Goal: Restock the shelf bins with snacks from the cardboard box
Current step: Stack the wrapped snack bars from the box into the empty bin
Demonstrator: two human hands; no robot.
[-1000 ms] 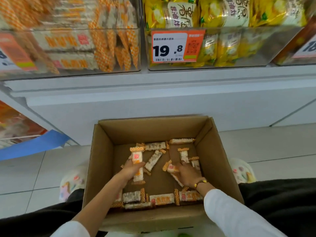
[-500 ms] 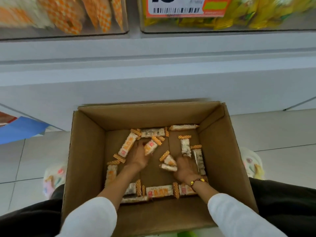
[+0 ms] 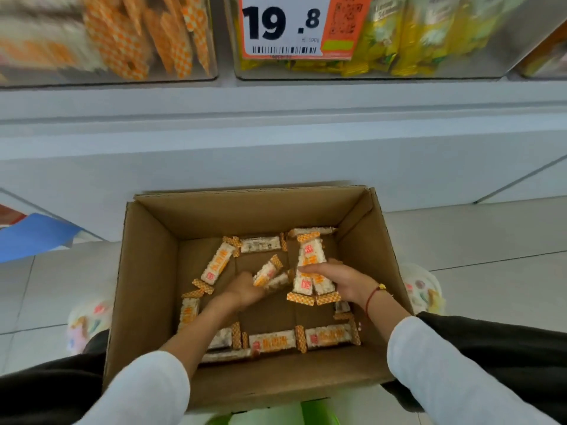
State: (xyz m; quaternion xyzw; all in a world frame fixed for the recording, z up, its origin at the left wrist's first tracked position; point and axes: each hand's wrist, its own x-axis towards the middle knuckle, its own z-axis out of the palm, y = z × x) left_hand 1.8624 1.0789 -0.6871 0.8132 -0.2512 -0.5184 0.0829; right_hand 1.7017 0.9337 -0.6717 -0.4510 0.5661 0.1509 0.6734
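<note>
**Both hands inside the cardboard box, snack bars held**

Several snack bars in white wrappers with orange checked ends are held upright in a bundle by the right hand; its fingers are curled round the middle of the bundle, above the box floor. Just to the left, the left hand is seen from behind, and two more bars stick out from its far side. They seem to be gripped, but how its fingers lie cannot be told, because they are hidden by the back of the hand.

Loose bars of the same kind are spread on the floor of the open cardboard box: some along the near wall, some along the far wall, one tilted bar at the left. The middle of the box floor is bare cardboard.

The box is placed between the knees of the person, on a tiled floor. White sleeves are pushed up on both forearms, and a red string bracelet is worn on the right wrist.

Far above the box, a clear shelf bin with orange checked packs is seen, blurred, and to the right of it another bin with yellow packs and a price tag showing 19.8.
</note>
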